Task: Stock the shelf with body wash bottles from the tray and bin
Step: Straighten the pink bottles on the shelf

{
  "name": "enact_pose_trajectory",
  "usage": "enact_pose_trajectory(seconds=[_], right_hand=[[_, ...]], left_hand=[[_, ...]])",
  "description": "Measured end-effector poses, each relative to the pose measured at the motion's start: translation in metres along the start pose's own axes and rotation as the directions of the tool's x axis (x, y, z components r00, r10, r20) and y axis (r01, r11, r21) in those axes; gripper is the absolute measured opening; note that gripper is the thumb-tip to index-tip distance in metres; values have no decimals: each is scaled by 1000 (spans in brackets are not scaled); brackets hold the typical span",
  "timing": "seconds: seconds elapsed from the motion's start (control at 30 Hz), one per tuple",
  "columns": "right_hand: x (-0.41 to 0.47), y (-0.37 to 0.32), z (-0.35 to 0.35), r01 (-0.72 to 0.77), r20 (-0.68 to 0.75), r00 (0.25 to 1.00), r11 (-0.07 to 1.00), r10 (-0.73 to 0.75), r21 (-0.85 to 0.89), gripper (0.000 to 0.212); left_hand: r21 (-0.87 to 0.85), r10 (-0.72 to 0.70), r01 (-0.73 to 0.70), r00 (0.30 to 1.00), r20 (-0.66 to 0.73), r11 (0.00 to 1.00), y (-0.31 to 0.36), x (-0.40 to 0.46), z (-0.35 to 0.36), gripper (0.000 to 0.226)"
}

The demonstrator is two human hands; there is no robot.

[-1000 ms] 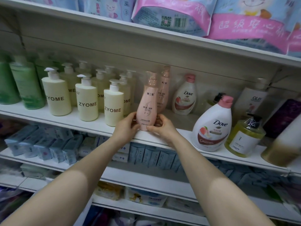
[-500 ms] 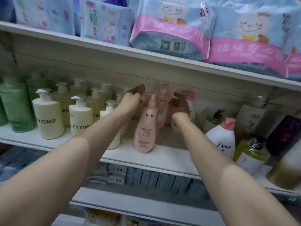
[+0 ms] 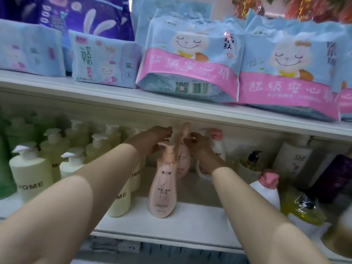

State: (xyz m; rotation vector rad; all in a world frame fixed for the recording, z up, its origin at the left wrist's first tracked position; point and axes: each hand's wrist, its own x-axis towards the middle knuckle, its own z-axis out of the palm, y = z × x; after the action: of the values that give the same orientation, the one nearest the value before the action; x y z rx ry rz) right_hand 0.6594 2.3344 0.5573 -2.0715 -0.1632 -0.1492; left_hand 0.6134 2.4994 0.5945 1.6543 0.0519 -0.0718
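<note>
Your two arms are bare all the way up. You wear no sleeves that show. Your left hand and right hand are bare too, with no gloves, rings or watch to see.

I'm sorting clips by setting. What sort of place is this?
Most likely a shop aisle: white shelves with rows of identical ZYOME bottles, branded body wash, and barcoded packs above.
</note>
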Motion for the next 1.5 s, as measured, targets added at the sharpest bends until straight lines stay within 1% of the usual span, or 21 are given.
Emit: enact_pose_trajectory(seconds=[0.1, 0.17, 0.23, 0.33, 0.43, 0.6, 0.73, 0.87, 0.97, 1.03, 1.1, 1.2, 1.33, 1.5], right_hand=[[5, 5, 3, -52, 38, 998, 998, 51, 25, 40], [7, 8, 6, -63, 48, 997, 995, 60, 73, 39], [7, 7, 6, -40, 52, 998, 995, 36, 94, 38], [7, 7, 7, -2, 75, 997, 995, -6, 100, 37], [6, 6, 13, -4, 107, 994, 987, -14, 163, 35], [2, -3, 28, -7, 171, 985, 988, -19, 152, 16], [-6, -10, 32, 17, 206, 977, 987, -50, 160, 17], [-16, -12, 31, 56, 217, 971, 983, -95, 178, 15], [-21, -10, 31, 49, 196, 976, 971, -97, 235, 13], [-26, -10, 30, 44, 185, 978, 965, -94, 258, 15], [-30, -12, 27, 42, 185, 979, 969, -89, 243, 18], [-34, -11, 25, 45, 179, 980, 975, -86, 218, 23], [-35, -10, 24, 44, 180, 981, 982, -78, 186, 24], [-34, -2, 28, 58, 178, 980, 980, -93, 193, 31]], left_hand=[[24, -15, 14, 999, 46, 1000, -6, 12, 0, 42], [-12, -20, 21, 996, 88, 1000, -6, 15, 5, 35], [-54, -16, 23, 992, 126, 998, -5, 14, 8, 26], [-60, -17, 24, 993, 116, 998, -2, 12, 6, 23], [-22, -55, 57, 994, 90, 998, 0, 11, -2, 25], [-50, -87, 92, 992, 91, 995, 0, 3, -22, 24], [-51, -80, 85, 992, 97, 995, -3, -8, -37, 22], [-46, -75, 82, 988, 138, 996, -4, -20, -42, 20], [70, -65, 57, 991, 114, 996, -4, -23, -41, 28], [207, -42, 20, 994, 104, 978, -3, -24, -39, 29], [357, -15, -14, 997, 79, 934, -1, -27, -36, 26], [488, 26, -70, 995, 96, 870, 2, -30, -34, 24], [607, 51, -126, 989, 139, 784, 3, -29, -35, 24], [652, 96, -177, 983, 159, 738, -1, -28, -37, 25]])
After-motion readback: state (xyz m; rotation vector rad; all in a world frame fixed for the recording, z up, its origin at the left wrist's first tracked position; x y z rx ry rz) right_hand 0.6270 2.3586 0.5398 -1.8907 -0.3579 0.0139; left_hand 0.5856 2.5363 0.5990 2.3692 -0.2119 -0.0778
